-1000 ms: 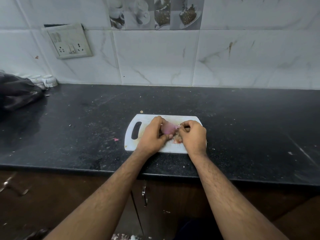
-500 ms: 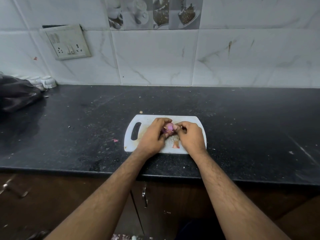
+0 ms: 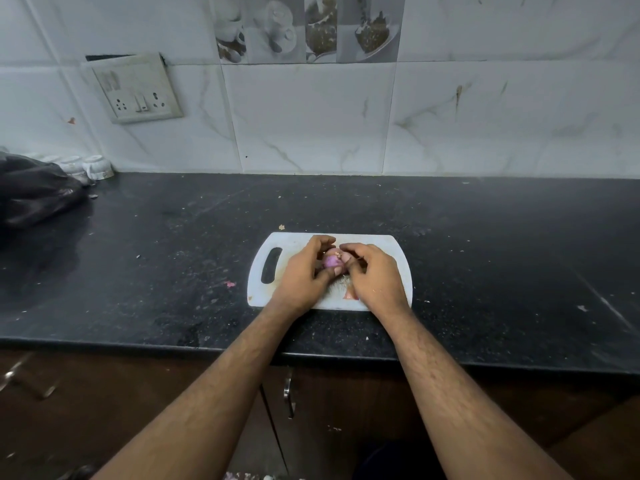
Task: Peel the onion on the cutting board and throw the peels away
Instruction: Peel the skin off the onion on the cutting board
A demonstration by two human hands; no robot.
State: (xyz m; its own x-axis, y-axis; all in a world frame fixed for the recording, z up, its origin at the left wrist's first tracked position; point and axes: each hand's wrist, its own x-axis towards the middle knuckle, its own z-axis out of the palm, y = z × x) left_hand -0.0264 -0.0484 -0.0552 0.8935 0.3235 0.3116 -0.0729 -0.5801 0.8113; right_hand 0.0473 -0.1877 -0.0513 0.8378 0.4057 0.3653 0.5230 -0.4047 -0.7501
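Onion: a small purple onion (image 3: 331, 262) is sitting between both hands, just above the middle of the cutting board, slightly below the centre of the frame; only a patch of its skin is showing between the fingers.
Left hand: the left hand (image 3: 302, 276) is curling around the onion from the left, fingers arching over the top and thumb tucking in underneath, so it is holding the onion.
Right hand: the right hand (image 3: 375, 276) is closing in from the right, its fingertips (image 3: 346, 258) pinching at the top of the onion; whether a strip of skin is caught between them is too small to tell.
Cutting board: a white plastic cutting board (image 3: 287, 244) with a slot handle on its left end is lying flat on the tabletop, near the front edge.
Peels: a pale pinkish peel piece (image 3: 350, 293) is lying on the board below the hands, partly hiding under the right hand; a small pink scrap (image 3: 229, 284) is lying on the tabletop just left of the board.
Tabletop: the black speckled tabletop (image 3: 485, 254) is running across the frame, showing crumbs and flecks.
Far left: a dark plastic bag (image 3: 34, 192) is slumping at the left edge, with small white cups (image 3: 98, 167) standing behind it against the wall.
Wall: a switch and socket plate (image 3: 136, 88) is sitting tilted on the white tiles in the upper left of the frame.
Below: brown cabinet doors with a metal handle (image 3: 288, 393) are showing under the tabletop edge.
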